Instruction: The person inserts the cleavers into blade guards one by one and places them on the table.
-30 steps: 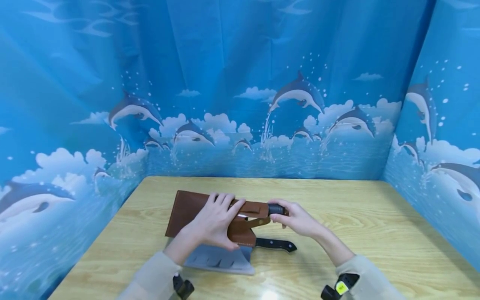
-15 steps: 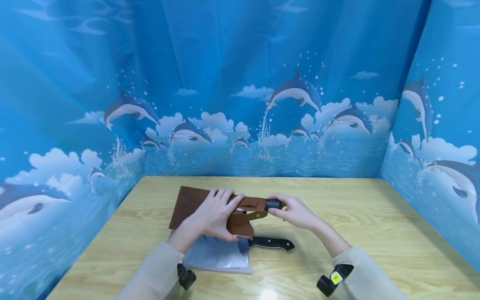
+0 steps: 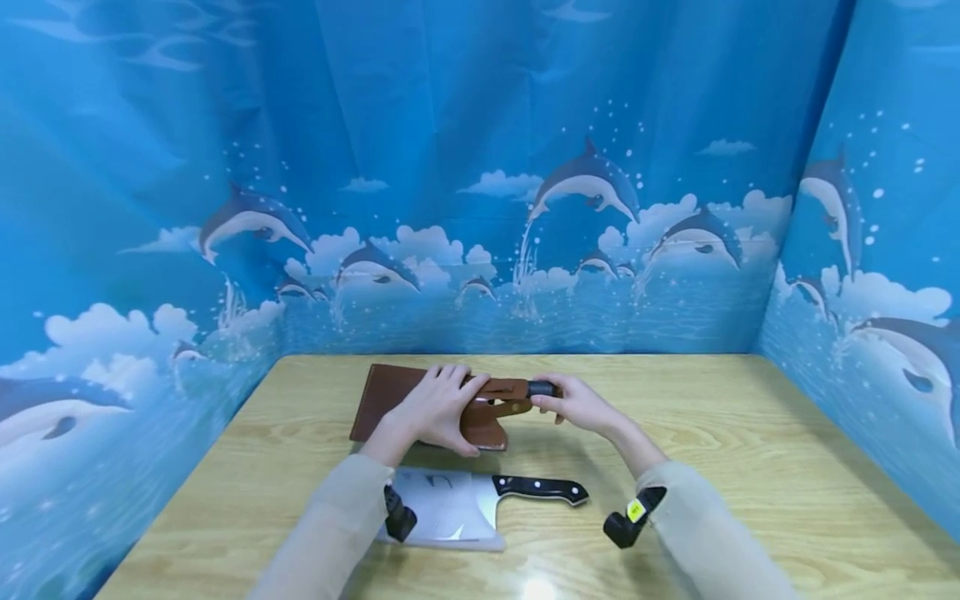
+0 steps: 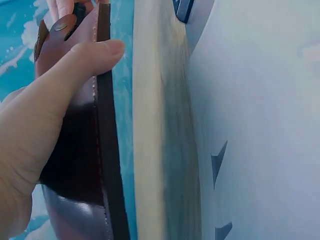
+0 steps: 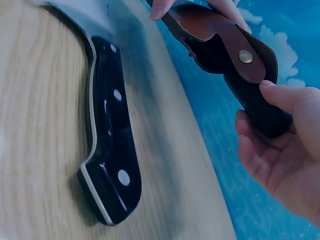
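A brown leather sheath (image 3: 386, 396) with a stitched edge lies across my left hand (image 3: 431, 412), which grips it with the thumb along the near edge. Out of its right end comes a black handle (image 3: 542, 388), held in the curled fingers of my right hand (image 3: 581, 405). Beside that handle a leather strap (image 5: 244, 56) with a metal snap shows in the right wrist view; the blade inside the sheath is hidden. Nearer to me, apart from the sheath, a cleaver (image 3: 450, 512) lies flat on the table, its riveted black handle (image 5: 116, 135) pointing right.
The wood-grain table (image 3: 697, 450) extends to both sides of the hands. Blue dolphin-print curtains (image 3: 465, 167) enclose its back and sides. My left sleeve and wrist camera (image 3: 399, 515) overlap the left end of the cleaver in the head view.
Both hands have carried the sheath and its black handle away from me, toward the back of the table. The cleaver blade, partly covered before, now shows more fully.
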{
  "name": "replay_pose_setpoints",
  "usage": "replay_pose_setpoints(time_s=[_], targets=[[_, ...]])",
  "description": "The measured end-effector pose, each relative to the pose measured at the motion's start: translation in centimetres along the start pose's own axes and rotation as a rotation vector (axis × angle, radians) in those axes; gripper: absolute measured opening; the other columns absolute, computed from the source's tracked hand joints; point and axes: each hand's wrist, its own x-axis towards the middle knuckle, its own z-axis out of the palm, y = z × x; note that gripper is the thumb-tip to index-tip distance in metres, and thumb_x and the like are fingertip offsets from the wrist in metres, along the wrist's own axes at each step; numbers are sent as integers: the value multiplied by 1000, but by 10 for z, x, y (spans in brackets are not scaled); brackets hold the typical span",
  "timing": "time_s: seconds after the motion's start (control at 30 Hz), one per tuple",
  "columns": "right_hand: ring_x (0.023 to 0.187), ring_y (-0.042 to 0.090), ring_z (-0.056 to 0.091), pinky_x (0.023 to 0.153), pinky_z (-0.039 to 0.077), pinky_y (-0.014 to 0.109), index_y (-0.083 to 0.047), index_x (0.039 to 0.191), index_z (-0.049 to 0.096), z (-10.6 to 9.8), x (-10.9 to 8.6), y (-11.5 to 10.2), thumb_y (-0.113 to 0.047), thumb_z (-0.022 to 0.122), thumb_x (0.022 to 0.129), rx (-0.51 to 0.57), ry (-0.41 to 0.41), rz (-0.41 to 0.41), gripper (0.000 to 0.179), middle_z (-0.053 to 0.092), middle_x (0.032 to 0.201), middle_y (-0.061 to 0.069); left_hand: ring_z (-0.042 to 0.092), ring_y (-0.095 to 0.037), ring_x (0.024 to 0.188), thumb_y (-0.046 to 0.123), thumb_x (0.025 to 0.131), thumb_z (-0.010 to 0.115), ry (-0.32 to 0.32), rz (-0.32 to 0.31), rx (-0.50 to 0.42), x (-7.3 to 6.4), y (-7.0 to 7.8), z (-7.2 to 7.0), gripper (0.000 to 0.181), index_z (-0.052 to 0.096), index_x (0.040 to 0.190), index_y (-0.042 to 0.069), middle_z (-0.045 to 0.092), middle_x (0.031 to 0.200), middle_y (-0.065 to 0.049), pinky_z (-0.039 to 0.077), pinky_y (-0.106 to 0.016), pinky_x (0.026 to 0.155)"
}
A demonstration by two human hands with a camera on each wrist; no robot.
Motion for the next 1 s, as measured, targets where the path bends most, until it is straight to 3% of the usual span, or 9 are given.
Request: replay_pose_setpoints(time_s=[0.17,0.37,0.6,0.8,1.0], targets=[[85,37,56,67,52,47,8,126,49,5,13,9,-17,55,94,26,-8,34,41,59,99,26,44,-23,108,72,57,71,-81,-48,-68,4,-6,11,110,32,144,18,46,120,-7,37,-48,96],[70,24,53,59,49,37,9,123,51,12,22,22,-13,59,89,23,5,72,42,59,86,12,45,-20,102,71,58,71,-175,-89,-125,6,-8,24,107,32,143,19,46,114,-5,39,-44,94],[72,18,51,60,45,31,3,113,61,19,28,32,-11,67,83,-56,26,145,34,61,93,10,47,-18,97,69,58,72,-231,-124,-139,7,-8,39,106,34,143,18,47,110,-4,40,-42,92],[71,16,49,63,40,27,5,108,63,25,30,38,-9,65,84,-148,17,162,27,61,89,8,48,-20,104,67,60,73,-286,-163,-162,10,-6,44,106,32,145,18,49,116,-5,39,-42,98],[74,19,52,65,43,29,5,107,63,30,31,37,-8,66,83,-175,72,204,27,62,90,10,46,-24,115,66,61,72,-321,-212,-185,10,-4,45,108,28,147,17,47,127,-9,35,-44,102]])
